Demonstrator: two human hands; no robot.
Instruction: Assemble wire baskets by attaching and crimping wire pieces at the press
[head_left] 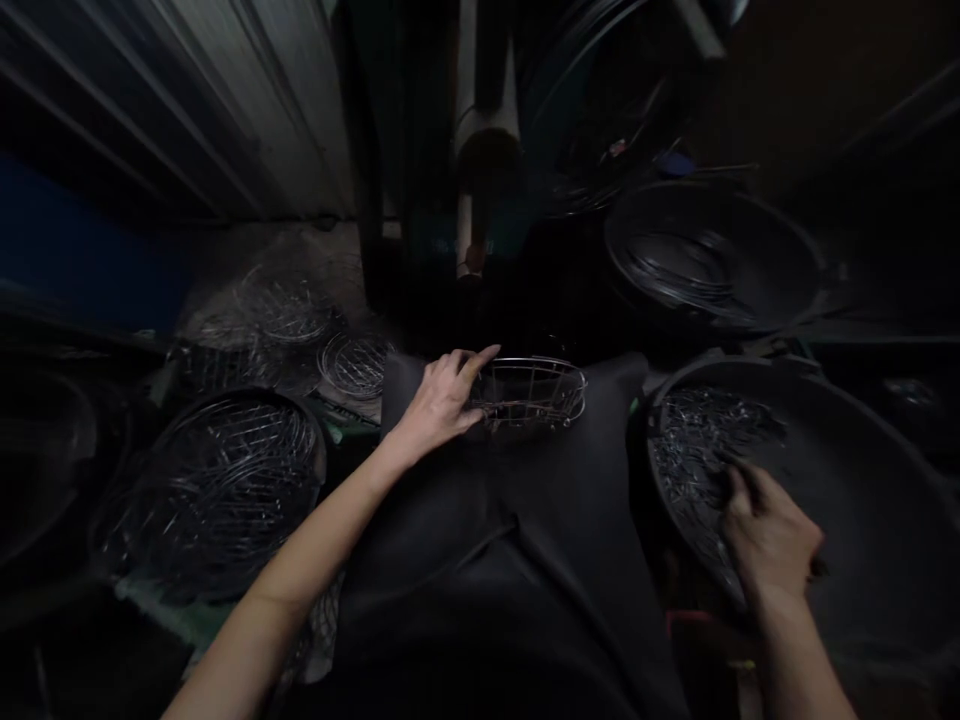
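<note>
A small round wire basket [534, 392] rests on a dark cloth [525, 520] over my lap. My left hand [442, 400] grips its left rim, fingers curled over the wire. My right hand [765, 535] reaches into a big dark basin [862, 520] at my right, its fingers bent down among a heap of small wire pieces [705, 440]. Whether those fingers hold a piece is hidden in the dark.
A dark tub of round wire grids [217, 480] stands at my left, with more wire grids [300, 320] on the floor behind. A second dark basin [712, 255] sits at the back right. A metal post [480, 150] rises ahead, beside a corrugated wall [247, 100].
</note>
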